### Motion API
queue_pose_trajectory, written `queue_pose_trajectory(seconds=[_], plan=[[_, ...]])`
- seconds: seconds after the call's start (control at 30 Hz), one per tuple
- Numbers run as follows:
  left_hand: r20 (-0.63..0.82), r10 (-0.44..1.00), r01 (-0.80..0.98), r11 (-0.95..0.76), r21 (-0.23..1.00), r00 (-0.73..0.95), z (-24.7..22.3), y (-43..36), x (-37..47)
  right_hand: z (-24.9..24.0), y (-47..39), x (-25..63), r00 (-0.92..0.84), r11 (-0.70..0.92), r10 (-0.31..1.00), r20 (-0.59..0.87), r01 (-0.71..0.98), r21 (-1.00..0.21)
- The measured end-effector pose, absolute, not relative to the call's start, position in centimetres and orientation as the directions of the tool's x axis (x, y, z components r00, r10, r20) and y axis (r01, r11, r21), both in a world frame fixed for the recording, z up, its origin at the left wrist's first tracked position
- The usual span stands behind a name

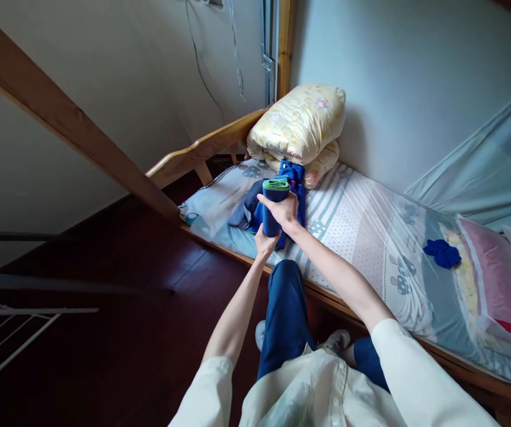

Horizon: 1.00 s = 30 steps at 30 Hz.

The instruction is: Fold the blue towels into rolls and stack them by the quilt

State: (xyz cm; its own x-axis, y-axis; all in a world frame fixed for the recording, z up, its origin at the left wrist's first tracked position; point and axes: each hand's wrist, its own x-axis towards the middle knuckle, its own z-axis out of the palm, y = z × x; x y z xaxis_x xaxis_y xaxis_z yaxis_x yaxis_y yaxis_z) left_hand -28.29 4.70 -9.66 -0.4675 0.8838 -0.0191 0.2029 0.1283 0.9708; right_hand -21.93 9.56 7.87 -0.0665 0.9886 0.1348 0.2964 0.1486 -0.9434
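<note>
Between my hands I hold a folded cloth (272,220), dark blue outside with green layered edges at its top end. It stands upright above the bed's near edge. My left hand (267,242) grips it at the lower end. My right hand (286,210) is wrapped round its upper right side, thumb across the front. Behind and below it lie blue clothes (299,191) and a greyish-blue garment (245,209), partly hidden by my hands. I cannot tell what kind of garment the held cloth is.
A yellow folded quilt (300,121) is piled by the wooden headboard (211,142). Farther right on the patterned sheet (362,237) are a small blue cloth (443,254) and a pink pillow (500,273). A slanted wooden beam (73,118) crosses the left; a white rack (19,311) stands below it.
</note>
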Motion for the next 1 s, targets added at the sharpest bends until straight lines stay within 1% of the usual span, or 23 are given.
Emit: queue_pose_trajectory(seconds=[0.1, 0.17, 0.3, 0.5, 0.67, 0.8, 0.93, 1.0], plan=[[-0.001, 0.855, 0.216, 0.132, 0.968, -0.519, -10.0, 6.0, -30.4, 7.1, 11.1, -23.9, -0.042, 0.098, 0.995, 0.089, 0.329, -0.939], [-0.004, 0.85, 0.223, 0.142, 0.964, -0.527, -10.5, 6.6, -31.3, 6.2, 11.9, -24.6, -0.035, 0.079, 0.997, 0.072, 0.318, -0.945], [-0.044, 0.847, 0.221, 0.188, 0.957, -0.529, -11.7, 6.9, -31.9, 4.3, 12.8, -25.2, -0.015, 0.043, 0.999, 0.041, 0.261, -0.964], [-0.086, 0.847, 0.201, 0.221, 0.954, -0.525, -13.5, 6.8, -31.8, 2.9, 13.0, -25.3, 0.012, -0.045, 0.999, -0.043, 0.287, -0.957], [-0.075, 0.848, 0.23, 0.226, 0.947, -0.524, -13.9, 6.7, -31.9, 2.6, 13.2, -25.2, 0.006, -0.051, 0.999, -0.051, 0.267, -0.962], [-0.063, 0.85, 0.261, 0.23, 0.937, -0.522, -13.8, 7.0, -32.0, 2.5, 13.5, -25.7, -0.029, -0.064, 0.997, -0.076, 0.307, -0.95], [0.058, 0.798, 0.324, 0.177, 0.929, -0.6, -13.7, 6.3, -32.4, 1.1, 13.5, -24.9, -0.066, 0.009, 0.998, -0.013, 0.319, -0.948], [0.066, 0.759, 0.327, 0.199, 0.924, -0.647, -13.9, 4.7, -32.1, -0.5, 12.5, -22.7, -0.073, 0.043, 0.997, 0.02, 0.327, -0.944]])
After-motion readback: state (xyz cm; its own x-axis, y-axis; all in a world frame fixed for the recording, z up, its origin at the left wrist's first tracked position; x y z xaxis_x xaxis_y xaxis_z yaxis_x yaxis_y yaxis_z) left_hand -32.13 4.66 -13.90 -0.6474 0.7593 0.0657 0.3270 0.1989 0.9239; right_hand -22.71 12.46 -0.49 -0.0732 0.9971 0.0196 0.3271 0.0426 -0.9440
